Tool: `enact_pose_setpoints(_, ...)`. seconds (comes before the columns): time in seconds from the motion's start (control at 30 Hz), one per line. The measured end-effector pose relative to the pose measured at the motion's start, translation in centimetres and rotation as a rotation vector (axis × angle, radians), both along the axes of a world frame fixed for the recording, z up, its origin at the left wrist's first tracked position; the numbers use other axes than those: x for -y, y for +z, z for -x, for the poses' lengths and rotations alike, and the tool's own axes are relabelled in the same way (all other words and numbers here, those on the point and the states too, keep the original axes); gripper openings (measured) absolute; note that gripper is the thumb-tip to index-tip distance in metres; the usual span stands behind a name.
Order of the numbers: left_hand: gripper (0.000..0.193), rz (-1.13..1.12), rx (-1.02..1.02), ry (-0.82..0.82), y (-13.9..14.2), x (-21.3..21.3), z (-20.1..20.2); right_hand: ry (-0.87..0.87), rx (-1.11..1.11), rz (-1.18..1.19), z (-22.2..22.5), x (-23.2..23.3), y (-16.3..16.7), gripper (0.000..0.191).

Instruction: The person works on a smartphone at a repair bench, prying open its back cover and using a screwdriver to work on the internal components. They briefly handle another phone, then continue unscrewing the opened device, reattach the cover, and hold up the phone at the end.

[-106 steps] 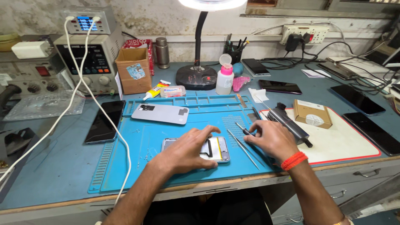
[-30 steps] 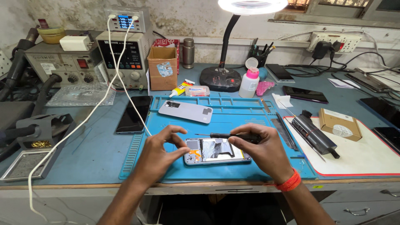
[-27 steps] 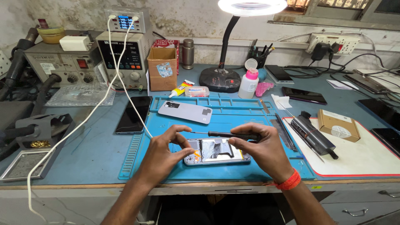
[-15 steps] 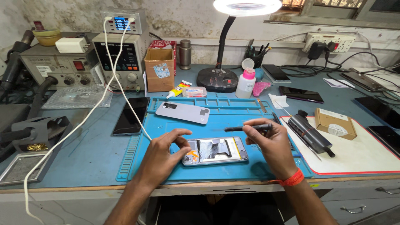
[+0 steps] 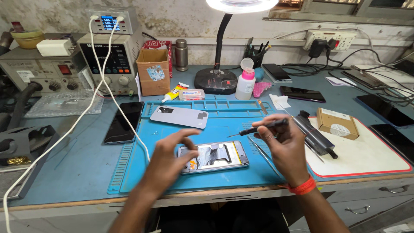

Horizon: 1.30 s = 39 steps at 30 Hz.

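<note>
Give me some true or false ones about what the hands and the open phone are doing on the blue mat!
1. The right hand holds a small screwdriver. True.
2. The opened phone lies on the blue mat. True.
3. The left hand holds the tweezers. False: the tweezers lie on the mat beside the phone, and the left hand sits over the phone's left end.
4. The grey back cover lies on top of the opened phone. False: it lies apart, farther back on the mat.
5. The screwdriver tip is pushed into the phone. False: it is above the mat, off the phone.
</note>
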<state>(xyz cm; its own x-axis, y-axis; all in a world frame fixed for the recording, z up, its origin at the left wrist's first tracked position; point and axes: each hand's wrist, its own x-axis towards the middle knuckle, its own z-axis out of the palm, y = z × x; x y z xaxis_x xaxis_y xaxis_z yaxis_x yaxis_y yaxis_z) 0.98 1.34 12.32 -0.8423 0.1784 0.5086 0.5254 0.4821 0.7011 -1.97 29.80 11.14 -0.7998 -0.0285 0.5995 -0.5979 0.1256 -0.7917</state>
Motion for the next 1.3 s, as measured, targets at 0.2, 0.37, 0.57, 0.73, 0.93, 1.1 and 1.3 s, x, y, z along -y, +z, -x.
enact_pose_setpoints(0.2, 0.065, -0.056, -0.005, -0.172, -0.6, -6.2, 2.4, 0.167, -0.027, 0.046, 1.1, -0.7, 1.5, 0.059)
enact_pose_setpoints(0.37, 0.066, -0.111, 0.104, -0.163, -1.3, -8.5, 3.5, 0.18, 0.004, 0.021, 1.9, -2.8, 2.0, 0.058)
enact_pose_setpoints(0.57, 0.068, -0.128, 0.161, -0.147, -1.4, -9.9, 3.8, 0.189, -0.016, 0.029, 2.2, -3.9, 1.9, 0.058)
enact_pose_setpoints(0.73, 0.067, -0.145, 0.206, -0.141, -1.4, -10.1, 3.9, 0.165, 0.008, -0.04, 2.2, -4.1, 2.4, 0.058)
enact_pose_setpoints(0.93, 0.064, -0.127, 0.159, -0.131, -1.9, -10.4, 4.0, 0.281, -0.055, -0.169, 1.9, -4.4, 3.3, 0.055)
enact_pose_setpoints(1.1, 0.063, -0.09, 0.135, -0.149, -2.4, -11.2, 4.1, 0.075, -0.082, -0.383, 1.8, -4.3, 3.9, 0.056)
enact_pose_setpoints(1.3, 0.06, -0.03, 0.089, -0.143, -2.6, -12.1, 4.1, 0.128, -0.089, -0.441, 1.9, -4.4, 4.2, 0.056)
